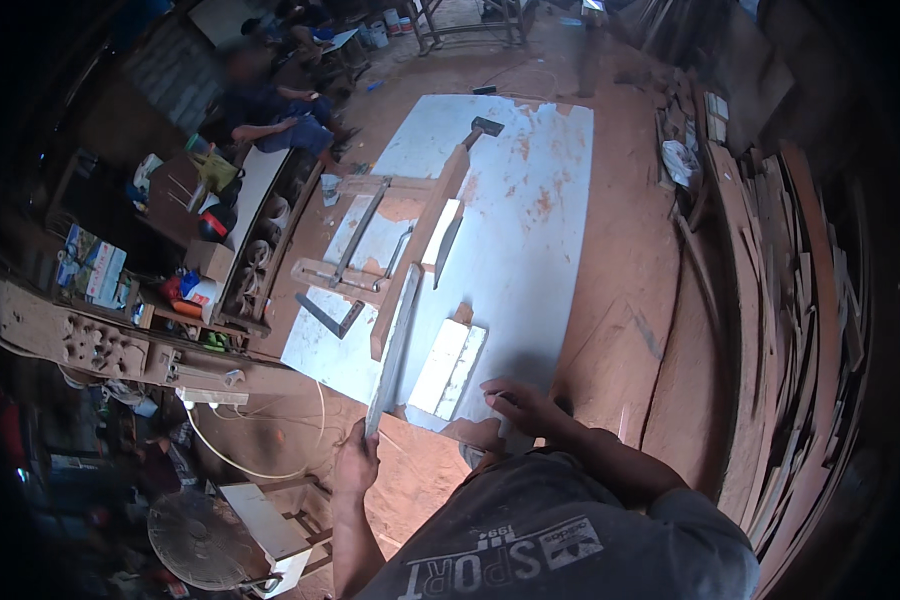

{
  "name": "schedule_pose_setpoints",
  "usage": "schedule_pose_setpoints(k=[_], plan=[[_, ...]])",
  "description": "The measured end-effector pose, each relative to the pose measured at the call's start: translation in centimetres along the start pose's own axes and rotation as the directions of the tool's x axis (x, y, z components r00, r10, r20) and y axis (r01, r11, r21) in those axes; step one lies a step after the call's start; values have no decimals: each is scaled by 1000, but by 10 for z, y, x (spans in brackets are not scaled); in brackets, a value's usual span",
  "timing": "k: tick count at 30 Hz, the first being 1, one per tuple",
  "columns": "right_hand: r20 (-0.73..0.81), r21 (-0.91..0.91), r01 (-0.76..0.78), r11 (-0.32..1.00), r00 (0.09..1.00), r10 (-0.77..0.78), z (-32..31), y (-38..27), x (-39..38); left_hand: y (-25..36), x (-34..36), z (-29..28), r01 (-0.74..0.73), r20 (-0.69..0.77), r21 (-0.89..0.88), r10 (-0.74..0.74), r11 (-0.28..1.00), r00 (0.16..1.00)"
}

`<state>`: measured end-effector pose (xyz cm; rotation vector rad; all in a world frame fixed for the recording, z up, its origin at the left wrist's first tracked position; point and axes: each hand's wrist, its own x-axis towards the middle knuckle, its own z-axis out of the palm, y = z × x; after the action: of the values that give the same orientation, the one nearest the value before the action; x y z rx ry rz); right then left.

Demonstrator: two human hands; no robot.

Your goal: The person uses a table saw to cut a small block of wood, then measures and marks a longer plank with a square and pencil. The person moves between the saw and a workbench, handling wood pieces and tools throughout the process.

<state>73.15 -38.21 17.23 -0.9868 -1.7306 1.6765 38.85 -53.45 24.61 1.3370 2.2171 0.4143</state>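
Observation:
My left hand (355,462) is closed round the near end of a long, narrow wood strip (396,330), which slants away over the white worktable (530,250). Above the table's near right part is my right hand (520,408), its fingers curled together; what they may pinch is too small to make out. Between the hands lie pale, squared wood blocks (448,368) side by side. Beyond the strip, a long brown beam (425,240) runs up the table, with a shorter pale piece (441,236) against it. A hammer (485,128) rests at the beam's far end.
Left on the table are a try square (332,318) and what looks like a frame saw (360,230). Long boards (800,330) are stacked at the right. A cluttered bench (240,240) and a round fan (198,540) stand left. Another person (280,115) sits at the far left.

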Motion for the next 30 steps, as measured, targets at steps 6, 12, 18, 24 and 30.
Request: schedule_pose_setpoints(k=[6, 12, 18, 24, 30], plan=[[-173, -59, 45, 997, 983, -54, -22, 3, -1, 26, 31, -10, 29, 40, 21, -30, 999, 999], [-210, -100, -28, 995, 978, 6, -34, 9, -9, 15, 71, -5, -153, -37, 154, 161, 976, 986], [-277, -96, -36, 995, 961, 8, -47, 16, -13, 72, 119, -9, -45, 21, 205, 41, 978, 999], [-313, -89, -66, 994, 949, 35, -61, 26, -20, 114, 187, -13, -214, -17, 325, 232, 921, 973], [-347, -51, -167, 985, 927, 139, -65, 37, -27, 163, 260, -25, -277, 44, 433, 287, 858, 957]])
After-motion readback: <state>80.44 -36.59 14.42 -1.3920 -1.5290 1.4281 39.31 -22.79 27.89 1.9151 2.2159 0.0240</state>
